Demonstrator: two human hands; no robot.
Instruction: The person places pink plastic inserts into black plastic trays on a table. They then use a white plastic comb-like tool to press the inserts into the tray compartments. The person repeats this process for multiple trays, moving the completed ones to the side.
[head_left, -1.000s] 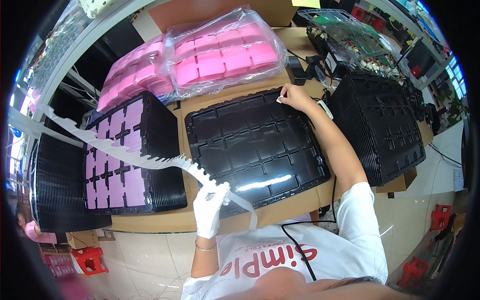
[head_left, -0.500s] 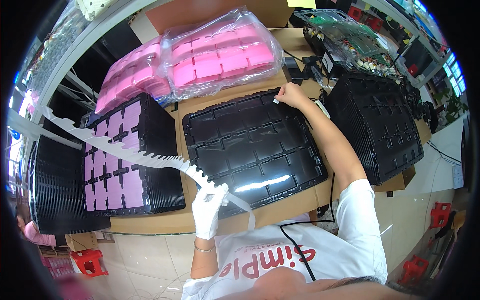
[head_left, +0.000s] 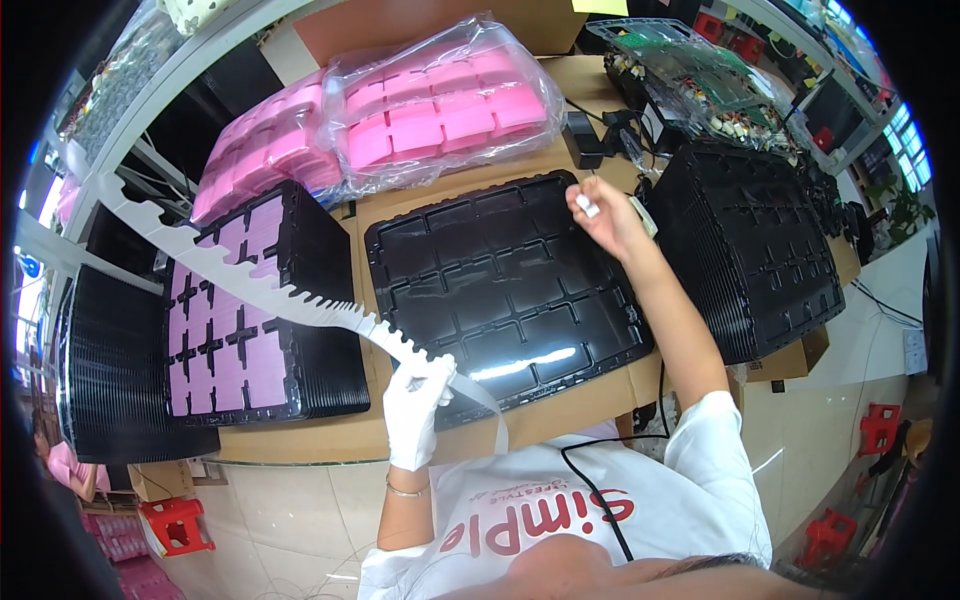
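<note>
The left hand (head_left: pixel 412 408), gloved in white, is nearest; its fingers are closed in a pinch round one end of a pale strip (head_left: pixel 265 293). A short tail of the strip hangs to the right of those fingers, while the long toothed part rises away to their far left, crossing in front of a stack (head_left: pixel 325 375) of black trays. That grip is much as it was a moment ago.

Just beyond and right of the left fingers lies the black tray (head_left: pixel 485 262), flat on the cardboard-covered desk (head_left: pixel 618 388).

The change is in the right hand (head_left: pixel 608 222). It has come off the tray's far right corner and turned upward, so its bare fingers are now curled in the air by the tray's right edge, with a white bit (head_left: pixel 588 206) at their tips (pinched, stuck or worn, I cannot tell). The corner is therefore uncovered, the tray free of that hand; whether anything was left there is too small to make out.

Right of those fingers stands another tray stack (head_left: pixel 762 255); beyond them, to the left, lie bagged pink pads (head_left: pixel 440 112).
</note>
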